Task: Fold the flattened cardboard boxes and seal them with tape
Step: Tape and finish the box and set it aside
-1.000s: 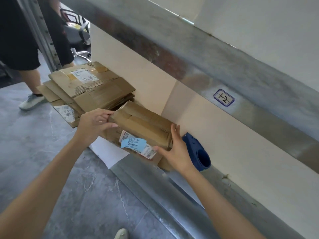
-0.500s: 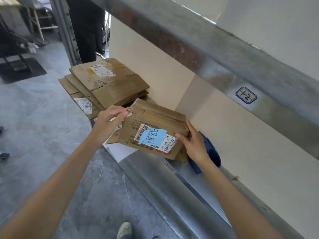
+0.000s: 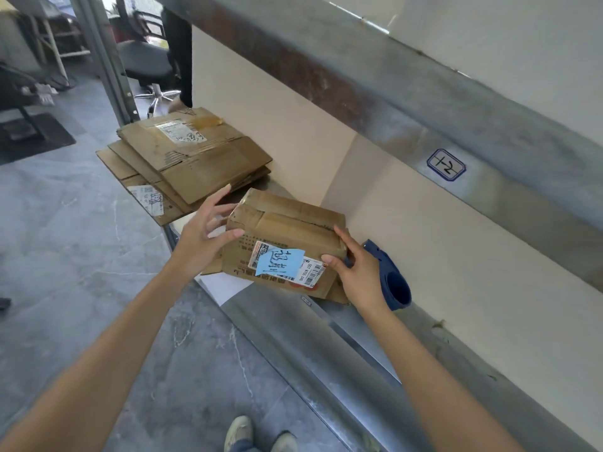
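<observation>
Brown cardboard formed the one folded box [image 3: 287, 236], which stood at the near edge of the metal shelf [image 3: 293, 337] with a single blue note [image 3: 280, 263] on its near face. The left hand [image 3: 204, 238] held its fingers spread at the box's left end, thumb touching the near face, while the right hand [image 3: 357, 272] gripped the right end between thumb and fingers. One stack of at least three flattened boxes [image 3: 192, 158] lay far left; one blue tape dispenser [image 3: 393, 283] lay just right of the box.
</observation>
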`<action>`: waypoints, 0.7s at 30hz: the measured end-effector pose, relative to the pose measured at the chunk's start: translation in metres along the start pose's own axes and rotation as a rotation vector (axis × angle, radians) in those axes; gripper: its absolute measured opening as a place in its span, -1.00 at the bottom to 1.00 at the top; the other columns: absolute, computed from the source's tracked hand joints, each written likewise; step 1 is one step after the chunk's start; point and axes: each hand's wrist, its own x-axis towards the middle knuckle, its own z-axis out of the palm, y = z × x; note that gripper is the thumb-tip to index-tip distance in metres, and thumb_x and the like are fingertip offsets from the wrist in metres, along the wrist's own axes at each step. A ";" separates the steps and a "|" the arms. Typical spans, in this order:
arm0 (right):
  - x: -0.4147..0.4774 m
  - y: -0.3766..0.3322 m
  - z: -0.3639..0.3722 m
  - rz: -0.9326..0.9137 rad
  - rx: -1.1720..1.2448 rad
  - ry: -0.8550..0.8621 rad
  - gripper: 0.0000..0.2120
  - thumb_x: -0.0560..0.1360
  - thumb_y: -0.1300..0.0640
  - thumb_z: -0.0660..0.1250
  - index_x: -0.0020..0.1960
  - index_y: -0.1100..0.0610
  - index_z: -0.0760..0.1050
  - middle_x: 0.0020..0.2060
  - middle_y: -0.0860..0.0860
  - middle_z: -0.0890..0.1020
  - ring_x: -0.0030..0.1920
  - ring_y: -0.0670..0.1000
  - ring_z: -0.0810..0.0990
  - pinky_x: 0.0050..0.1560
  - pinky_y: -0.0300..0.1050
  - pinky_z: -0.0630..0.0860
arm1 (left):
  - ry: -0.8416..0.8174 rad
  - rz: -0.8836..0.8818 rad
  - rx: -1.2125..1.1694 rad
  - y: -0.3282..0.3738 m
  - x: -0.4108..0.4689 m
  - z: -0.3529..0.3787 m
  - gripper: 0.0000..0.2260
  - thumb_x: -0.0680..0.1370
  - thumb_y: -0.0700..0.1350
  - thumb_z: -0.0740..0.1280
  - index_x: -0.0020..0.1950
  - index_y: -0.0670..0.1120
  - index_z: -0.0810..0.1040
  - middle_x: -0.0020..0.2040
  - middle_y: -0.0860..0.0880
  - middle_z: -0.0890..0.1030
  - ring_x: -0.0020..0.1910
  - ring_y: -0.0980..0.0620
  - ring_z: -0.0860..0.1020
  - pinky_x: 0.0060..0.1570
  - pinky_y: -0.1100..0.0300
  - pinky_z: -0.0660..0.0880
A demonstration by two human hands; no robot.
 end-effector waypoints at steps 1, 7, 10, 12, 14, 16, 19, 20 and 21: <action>-0.002 0.001 0.000 -0.025 0.004 -0.008 -0.46 0.52 0.17 0.44 0.43 -0.13 0.42 0.36 -0.19 0.45 0.28 -0.41 0.41 0.19 -0.47 0.40 | -0.033 0.032 0.083 0.001 0.000 -0.002 -0.48 0.53 -0.23 0.45 0.41 0.17 0.45 0.31 0.06 0.56 0.27 0.14 0.53 0.22 0.07 0.54; -0.004 0.003 -0.001 -0.036 0.057 -0.026 -0.54 0.52 0.26 0.42 0.26 -0.21 0.50 0.18 -0.25 0.52 0.09 -0.47 0.49 -0.04 -0.55 0.42 | -0.077 0.043 0.220 0.016 -0.007 0.004 -0.62 0.54 -0.31 0.41 0.31 -0.03 0.54 0.35 -0.05 0.52 0.32 -0.07 0.49 0.33 -0.15 0.45; -0.005 0.005 -0.002 -0.049 0.047 -0.027 -0.55 0.55 0.24 0.39 0.34 -0.16 0.49 0.27 -0.10 0.56 0.13 -0.25 0.58 -0.02 -0.43 0.51 | -0.078 0.068 0.242 0.020 -0.011 0.007 -0.68 0.55 -0.33 0.39 0.29 -0.17 0.54 0.32 -0.10 0.54 0.32 -0.12 0.48 0.36 -0.21 0.39; -0.005 0.006 -0.002 -0.053 0.028 -0.039 -0.50 0.58 0.23 0.35 0.43 -0.14 0.41 0.35 -0.09 0.52 0.23 -0.13 0.57 0.08 -0.34 0.55 | -0.092 0.091 0.281 0.021 -0.011 0.009 -0.71 0.57 -0.32 0.37 0.28 -0.19 0.52 0.34 -0.09 0.52 0.33 -0.10 0.46 0.38 -0.19 0.37; -0.008 0.005 0.000 -0.046 0.011 -0.056 -0.38 0.61 0.22 0.32 0.54 -0.19 0.20 0.41 -0.17 0.40 0.35 -0.18 0.46 0.19 -0.38 0.49 | -0.135 0.078 0.296 0.018 -0.012 0.009 -0.70 0.58 -0.31 0.36 0.30 -0.15 0.47 0.38 -0.06 0.47 0.35 -0.06 0.43 0.39 -0.16 0.37; -0.010 0.004 0.001 -0.042 0.014 -0.061 -0.27 0.61 0.17 0.31 0.55 -0.29 0.00 0.34 -0.30 0.41 0.23 -0.36 0.48 0.11 -0.43 0.49 | -0.187 0.044 0.276 0.014 -0.012 0.007 -0.59 0.56 -0.34 0.37 0.37 -0.10 0.41 0.41 -0.01 0.42 0.37 -0.06 0.41 0.37 -0.18 0.41; -0.006 0.004 0.004 0.020 0.087 0.028 -0.27 0.58 0.03 0.36 0.52 -0.32 -0.03 0.19 -0.41 0.43 0.09 -0.47 0.49 0.00 -0.48 0.47 | -0.207 0.008 0.239 0.003 -0.008 0.005 -0.41 0.55 -0.36 0.37 0.50 0.00 0.29 0.35 0.07 0.42 0.36 -0.08 0.42 0.29 -0.19 0.49; -0.006 0.004 0.005 0.043 0.086 0.056 -0.31 0.58 -0.02 0.36 0.54 -0.24 0.03 0.17 -0.38 0.47 0.10 -0.42 0.51 0.03 -0.44 0.49 | -0.187 0.006 0.234 0.000 -0.007 0.005 -0.39 0.55 -0.34 0.38 0.53 0.02 0.27 0.34 0.10 0.43 0.36 -0.07 0.43 0.27 -0.14 0.51; -0.006 0.005 0.008 0.062 0.082 0.083 -0.35 0.57 -0.06 0.35 0.54 -0.19 0.09 0.14 -0.36 0.50 0.10 -0.38 0.53 0.04 -0.41 0.51 | -0.177 0.019 0.250 -0.003 -0.003 0.004 -0.37 0.56 -0.31 0.39 0.55 0.03 0.25 0.33 0.13 0.44 0.36 -0.04 0.43 0.25 -0.07 0.52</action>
